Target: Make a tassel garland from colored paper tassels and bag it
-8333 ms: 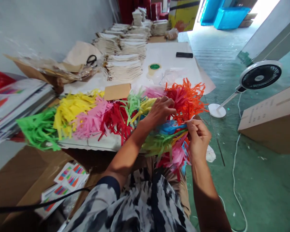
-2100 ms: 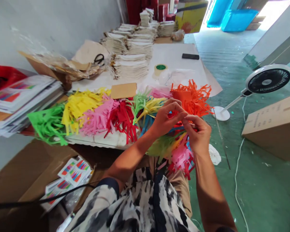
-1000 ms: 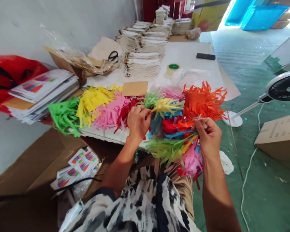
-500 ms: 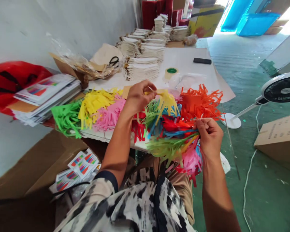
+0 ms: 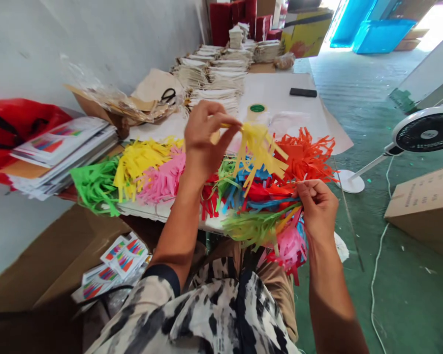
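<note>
My left hand (image 5: pixel 208 137) pinches the twisted end of a yellow paper tassel (image 5: pixel 260 152), whose cut strips hang down over the pile. In my right hand (image 5: pixel 319 204), closed fingers grip a string with tassels gathered on it; a light green tassel (image 5: pixel 253 227), a pink tassel (image 5: pixel 291 243) and blue and red strips spread from there over the table's front edge. Along the table lie heaps of fringed paper: green (image 5: pixel 98 184), yellow (image 5: pixel 143 160), pink (image 5: pixel 166 179) and orange-red (image 5: pixel 304 155). My left forearm partly covers the pink and red ones.
Behind the heaps are a tape roll (image 5: pixel 257 109), a black phone (image 5: pixel 303 92), scissors (image 5: pixel 168 96) and stacked white bundles (image 5: pixel 221 73). Printed sheets (image 5: pixel 66 147) stand at left. A white fan (image 5: pixel 426 130) and a carton (image 5: pixel 424 211) are on the right. Below left, an open box (image 5: pixel 59 255) holds printed cards.
My left hand has risen and drawn the yellow tassel up off the pile, so its strips hang more freely. My right hand stays nearly in place; the view has shifted slightly.
</note>
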{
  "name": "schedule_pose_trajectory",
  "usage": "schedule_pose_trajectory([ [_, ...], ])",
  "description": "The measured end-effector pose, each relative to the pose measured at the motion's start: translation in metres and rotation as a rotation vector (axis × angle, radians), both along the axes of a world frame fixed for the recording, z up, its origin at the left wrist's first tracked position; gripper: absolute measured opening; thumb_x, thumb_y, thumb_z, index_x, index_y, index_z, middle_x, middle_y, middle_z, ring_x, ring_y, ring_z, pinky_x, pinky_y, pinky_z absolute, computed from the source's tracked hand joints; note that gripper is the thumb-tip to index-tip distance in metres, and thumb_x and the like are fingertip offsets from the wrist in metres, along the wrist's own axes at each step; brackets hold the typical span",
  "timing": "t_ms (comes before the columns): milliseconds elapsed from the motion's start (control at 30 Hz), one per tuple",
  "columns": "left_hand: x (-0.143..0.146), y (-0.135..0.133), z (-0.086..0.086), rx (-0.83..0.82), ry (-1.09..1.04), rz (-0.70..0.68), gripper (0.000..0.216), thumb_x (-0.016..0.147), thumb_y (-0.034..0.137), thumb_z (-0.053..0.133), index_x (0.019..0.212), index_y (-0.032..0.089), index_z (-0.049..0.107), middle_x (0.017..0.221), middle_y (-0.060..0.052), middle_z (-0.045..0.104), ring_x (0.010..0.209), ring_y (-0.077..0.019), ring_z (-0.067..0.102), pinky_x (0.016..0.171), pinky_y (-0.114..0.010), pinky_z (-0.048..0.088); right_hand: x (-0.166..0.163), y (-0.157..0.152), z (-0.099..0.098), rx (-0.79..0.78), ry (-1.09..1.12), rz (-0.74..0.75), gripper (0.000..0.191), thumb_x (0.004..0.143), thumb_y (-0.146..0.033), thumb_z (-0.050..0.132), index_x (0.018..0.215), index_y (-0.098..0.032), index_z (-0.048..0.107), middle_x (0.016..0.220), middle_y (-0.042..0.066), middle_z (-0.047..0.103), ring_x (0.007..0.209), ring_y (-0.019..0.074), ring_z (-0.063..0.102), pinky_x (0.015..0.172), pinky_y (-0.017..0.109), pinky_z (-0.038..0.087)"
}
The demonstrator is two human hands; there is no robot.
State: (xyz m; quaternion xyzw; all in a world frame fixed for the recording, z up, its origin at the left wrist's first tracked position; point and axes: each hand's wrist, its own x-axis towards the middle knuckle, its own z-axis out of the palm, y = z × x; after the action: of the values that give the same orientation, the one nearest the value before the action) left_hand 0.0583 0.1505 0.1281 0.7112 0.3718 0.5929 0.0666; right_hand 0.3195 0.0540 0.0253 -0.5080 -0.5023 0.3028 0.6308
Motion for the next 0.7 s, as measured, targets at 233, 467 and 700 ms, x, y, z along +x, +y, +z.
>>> schedule_pose_trajectory([
  [233, 0.048, -0.002, -0.042, -0.159, 0.603, -0.236, 0.015, 0.1, 0.02, 0.061, 0.096, 0.019, 0.076, 0.093, -0.008, 0.075, 0.091, -0.0202, 0.071, 0.082, -0.032, 0.055, -0.005, 0.001, 0.002, -0.004, -0.028, 0.0, 0.026, 0.093, -0.046, 0.075, 0.082, -0.022, 0.07, 0.067, -0.003, 0.059, 0.062, 0.0143, 0.05, 0.062, 0.031, 0.039],
  [467, 0.071, -0.027, -0.083, -0.562, 0.316, -0.467, 0.036, 0.093, 0.026, 0.076, 0.126, 0.024, 0.065, 0.09, 0.001, 0.08, 0.08, -0.0133, 0.076, 0.074, -0.022, 0.052, -0.008, 0.005, -0.005, -0.04, -0.052, -0.001, 0.027, 0.092, -0.046, 0.075, 0.082, -0.022, 0.069, 0.066, -0.004, 0.059, 0.06, 0.0133, 0.048, 0.06, 0.03, 0.036],
  [700, 0.065, -0.019, -0.079, -0.609, 0.448, -0.23, 0.013, 0.094, 0.033, 0.073, 0.099, 0.021, 0.071, 0.084, -0.002, 0.08, 0.075, -0.017, 0.074, 0.069, -0.025, 0.047, -0.009, 0.006, -0.006, -0.034, -0.062, 0.0, 0.024, 0.093, -0.043, 0.075, 0.082, -0.022, 0.07, 0.065, -0.004, 0.057, 0.061, 0.0135, 0.048, 0.063, 0.03, 0.037],
])
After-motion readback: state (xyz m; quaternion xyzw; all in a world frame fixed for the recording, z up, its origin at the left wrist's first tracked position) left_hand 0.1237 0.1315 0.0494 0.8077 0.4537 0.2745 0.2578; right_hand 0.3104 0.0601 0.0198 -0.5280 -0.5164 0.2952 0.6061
